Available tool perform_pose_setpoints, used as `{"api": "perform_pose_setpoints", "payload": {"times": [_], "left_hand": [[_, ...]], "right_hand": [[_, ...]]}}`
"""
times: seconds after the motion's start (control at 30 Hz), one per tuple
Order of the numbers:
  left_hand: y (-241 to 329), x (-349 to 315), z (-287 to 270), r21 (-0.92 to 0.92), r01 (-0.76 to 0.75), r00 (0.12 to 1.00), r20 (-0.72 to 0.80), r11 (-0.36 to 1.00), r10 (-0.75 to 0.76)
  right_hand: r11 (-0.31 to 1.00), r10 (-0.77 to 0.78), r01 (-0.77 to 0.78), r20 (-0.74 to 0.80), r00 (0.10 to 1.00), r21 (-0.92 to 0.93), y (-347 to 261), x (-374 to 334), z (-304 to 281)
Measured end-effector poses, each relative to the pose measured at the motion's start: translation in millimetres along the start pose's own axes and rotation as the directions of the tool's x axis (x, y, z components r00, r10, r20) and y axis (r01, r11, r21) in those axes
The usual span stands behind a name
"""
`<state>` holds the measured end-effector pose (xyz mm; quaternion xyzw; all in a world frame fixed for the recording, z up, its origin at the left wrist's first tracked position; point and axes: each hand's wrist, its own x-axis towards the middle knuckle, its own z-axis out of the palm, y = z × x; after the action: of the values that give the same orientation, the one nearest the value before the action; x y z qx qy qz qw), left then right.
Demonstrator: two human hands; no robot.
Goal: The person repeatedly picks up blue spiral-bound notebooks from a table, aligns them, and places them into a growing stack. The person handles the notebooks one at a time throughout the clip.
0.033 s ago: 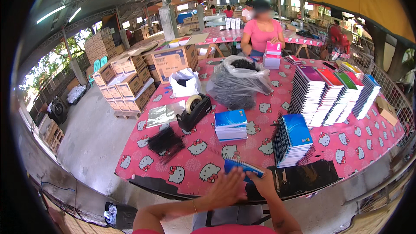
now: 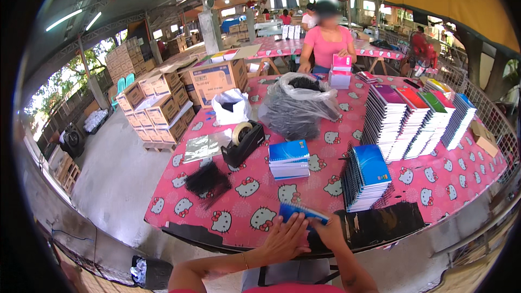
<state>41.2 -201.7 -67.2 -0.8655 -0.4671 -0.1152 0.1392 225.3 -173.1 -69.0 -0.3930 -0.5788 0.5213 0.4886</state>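
A blue spiral notebook (image 2: 304,212) is at the table's near edge, tilted so that its coil side faces away from me. My left hand (image 2: 288,236) lies flat on its cover with the fingers stretched out. The right end is gripped by my right hand (image 2: 326,230), thumb on the cover. Beyond it stands a short stack of blue notebooks (image 2: 289,152). To the right rises a taller stack of blue spiral notebooks (image 2: 372,165). Loose black spiral coils (image 2: 208,180) lie in a heap to the left.
A black tape dispenser (image 2: 244,149), clear plastic sleeves (image 2: 203,145), a white bag (image 2: 232,107) and a large plastic bag of black coils (image 2: 298,111) are on the pink tablecloth. Tall notebook stacks (image 2: 382,116) stand right. Across the table, a co-worker (image 2: 328,43) handles pink notebooks. Cartons (image 2: 157,106) stand left.
My left hand has settled lower on the notebook's cover, its fingers more spread. The right hand keeps its grip. Across the table, the co-worker's arm has shifted outward.
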Motion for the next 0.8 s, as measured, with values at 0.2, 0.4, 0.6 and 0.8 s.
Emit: {"api": "perform_pose_setpoints", "payload": {"times": [0.2, 0.4, 0.6, 0.8], "left_hand": [[6.0, -4.5, 14.5, -0.179, -0.044, 0.984, -0.178, 0.983, 0.011], [-16.5, 31.1, -12.1, -0.139, 0.083, 0.993, -0.072, 0.987, -0.094], [-19.3, 36.9, 17.5, -0.325, -0.034, 0.979, -0.199, 0.945, -0.033], [-38.2, 31.6, 20.1, -0.340, -0.027, 0.996, -0.087, 0.940, -0.003]], "right_hand": [[0.989, 0.086, -0.087, 0.016, 0.996, 0.118, -1.2, 6.1, -0.1], [0.994, 0.096, -0.089, 0.109, 0.989, -0.065, 13.6, 14.9, 8.0], [0.975, -0.093, 0.106, 0.076, 0.993, -0.194, 47.6, 23.4, -4.9], [0.951, 0.018, 0.043, 0.193, 0.981, -0.307, 60.0, 28.9, -4.9]]}}
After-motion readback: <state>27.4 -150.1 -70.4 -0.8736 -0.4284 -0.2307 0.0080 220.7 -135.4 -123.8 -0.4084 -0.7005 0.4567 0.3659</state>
